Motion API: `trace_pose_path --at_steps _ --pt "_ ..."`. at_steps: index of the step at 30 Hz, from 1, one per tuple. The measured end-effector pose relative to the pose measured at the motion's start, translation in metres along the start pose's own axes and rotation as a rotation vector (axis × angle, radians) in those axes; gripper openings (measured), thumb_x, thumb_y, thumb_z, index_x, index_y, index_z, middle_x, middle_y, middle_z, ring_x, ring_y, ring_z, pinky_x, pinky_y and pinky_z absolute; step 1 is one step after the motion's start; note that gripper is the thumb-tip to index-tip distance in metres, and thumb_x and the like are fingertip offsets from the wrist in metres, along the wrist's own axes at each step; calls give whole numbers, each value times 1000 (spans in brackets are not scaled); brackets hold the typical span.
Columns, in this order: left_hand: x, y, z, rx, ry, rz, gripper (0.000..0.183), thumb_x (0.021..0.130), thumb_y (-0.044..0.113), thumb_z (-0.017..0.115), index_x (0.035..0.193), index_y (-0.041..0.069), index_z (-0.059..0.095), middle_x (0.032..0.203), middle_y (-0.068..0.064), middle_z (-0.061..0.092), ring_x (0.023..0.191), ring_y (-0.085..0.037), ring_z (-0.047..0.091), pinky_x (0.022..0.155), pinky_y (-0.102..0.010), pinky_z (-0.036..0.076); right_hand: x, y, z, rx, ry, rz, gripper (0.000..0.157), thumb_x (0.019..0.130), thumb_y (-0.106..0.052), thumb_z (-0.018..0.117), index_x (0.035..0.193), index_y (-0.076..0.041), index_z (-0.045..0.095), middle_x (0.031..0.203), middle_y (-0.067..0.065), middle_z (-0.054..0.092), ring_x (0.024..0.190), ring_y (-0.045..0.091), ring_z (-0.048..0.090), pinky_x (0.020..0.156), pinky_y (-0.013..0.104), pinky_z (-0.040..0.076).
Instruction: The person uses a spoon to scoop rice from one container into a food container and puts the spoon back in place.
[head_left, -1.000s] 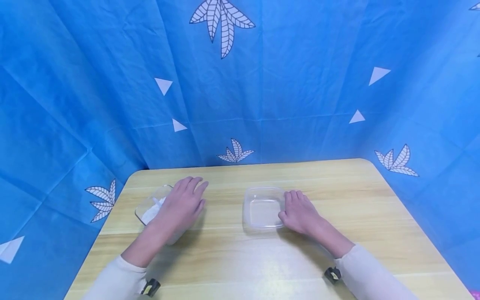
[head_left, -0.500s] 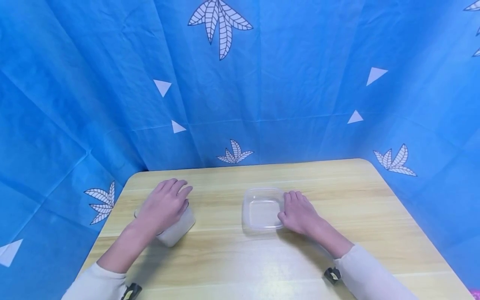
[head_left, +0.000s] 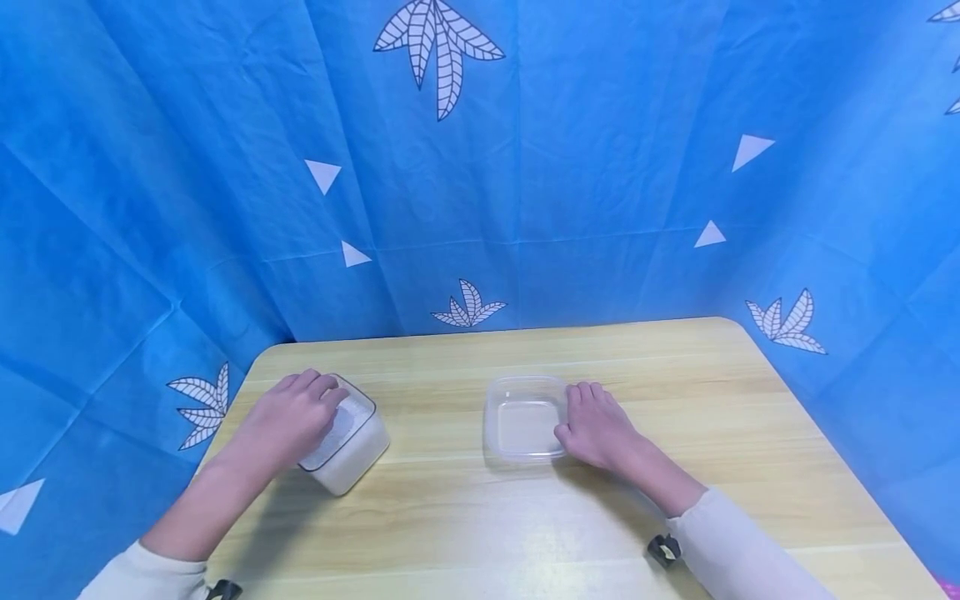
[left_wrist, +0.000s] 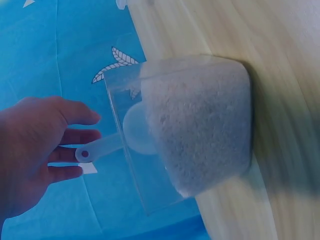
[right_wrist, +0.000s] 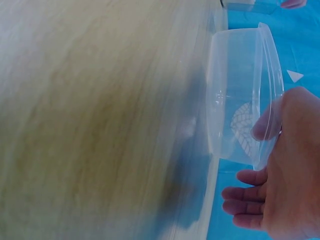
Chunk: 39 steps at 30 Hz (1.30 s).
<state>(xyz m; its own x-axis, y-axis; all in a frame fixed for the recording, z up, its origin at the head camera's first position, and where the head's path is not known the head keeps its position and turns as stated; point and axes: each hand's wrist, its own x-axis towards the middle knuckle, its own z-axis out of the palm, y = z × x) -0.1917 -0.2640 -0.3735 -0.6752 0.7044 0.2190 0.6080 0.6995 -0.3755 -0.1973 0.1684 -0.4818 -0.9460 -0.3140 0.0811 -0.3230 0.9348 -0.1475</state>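
On the left of the table stands a clear square canister [head_left: 352, 467], mostly filled with pale grains [left_wrist: 200, 125]. A translucent scoop [left_wrist: 102, 146] rests in it, its bowl by the grains and its handle sticking out past the rim. My left hand [head_left: 288, 421] is over the canister's opening, fingers loosely bent around the handle's end; in the left wrist view [left_wrist: 35, 155] the thumb stands apart from the handle. My right hand [head_left: 600, 425] holds a shallow clear plastic container [head_left: 525, 454] by its right rim, thumb over the edge and fingers outside.
The wooden table [head_left: 450, 533] has a rounded back edge against a blue curtain [head_left: 600, 167] printed with leaves and triangles. More curtain hangs along both sides.
My left hand has moved left and back over the canister, toward the scoop handle, uncovering the canister's front. The right hand and the plastic container have stayed in place.
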Motion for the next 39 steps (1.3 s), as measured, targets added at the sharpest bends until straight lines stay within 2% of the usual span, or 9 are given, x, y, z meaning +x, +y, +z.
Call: trace_pose_path --at_steps 7,16,25,29,33,39 --pt "-4 -2 -4 12 -77 5 30 70 -1 67 99 1 62 96 -15 60 87 -30 52 77 -43 46 0 0 -1 -6 8 -10 52 79 -35 46 112 5 43 99 14 46 92 28 41 85 42 36" --pt "-9 -5 -1 -39 -57 6 26 63 -8 70 87 1 65 86 -13 60 78 -27 53 67 -39 49 1 1 1 2 13 -14 49 78 -33 47 110 4 43 97 13 45 89 27 39 82 40 36" --pt "-12 -7 -1 -51 -124 -30 33 57 -5 77 87 4 67 85 -13 61 77 -25 53 67 -38 49 1 1 3 9 12 -8 49 78 -33 48 110 4 43 97 13 44 89 26 39 82 40 36" --pt "-9 -9 -2 -66 -120 -22 32 54 -4 79 81 7 68 79 -9 61 73 -22 50 61 -33 48 1 1 2 12 -1 -2 54 79 -35 47 115 5 42 103 15 45 94 28 40 87 42 35" --pt "-7 -14 -9 -107 -96 -33 31 57 -11 73 79 10 68 75 -5 61 70 -20 48 59 -31 46 1 0 2 10 -8 0 55 80 -36 47 116 5 41 105 15 45 96 28 40 89 43 35" --pt "-5 -24 -22 -183 -58 -109 29 62 -9 72 82 11 70 75 -6 62 70 -22 53 58 -35 49 1 1 4 5 1 -2 54 80 -35 47 117 5 41 107 17 46 99 30 40 92 43 33"
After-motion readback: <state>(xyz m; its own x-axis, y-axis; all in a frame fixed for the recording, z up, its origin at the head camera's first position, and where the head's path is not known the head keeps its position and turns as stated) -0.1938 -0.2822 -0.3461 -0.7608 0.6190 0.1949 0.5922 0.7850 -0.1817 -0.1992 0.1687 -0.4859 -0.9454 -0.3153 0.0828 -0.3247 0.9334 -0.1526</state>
